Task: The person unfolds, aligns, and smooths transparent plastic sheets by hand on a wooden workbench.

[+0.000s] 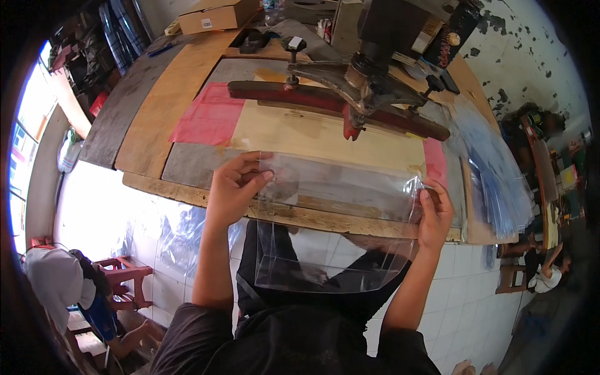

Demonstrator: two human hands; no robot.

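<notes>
A clear plastic sheet (350, 187), perhaps a flat pouch, is stretched between my two hands in front of the machine. My left hand (234, 187) pinches its upper left side between thumb and fingers. At the upper right side, my right hand (435, 212) grips it the same way. The sheet's lower part hangs past the table's front edge above my lap. Just beyond its top edge lies a cream pad (325, 134) with pink tape (203, 115) at its left end. Over the pad stands a press head with a long red bar (331, 106).
A stack of clear plastic sheets (494, 169) lies on the table's right side. A cardboard box (215, 15) sits at the back left. More plastic (181, 234) is on the floor at left. Other people sit at the lower left (56, 281) and far right (547, 272).
</notes>
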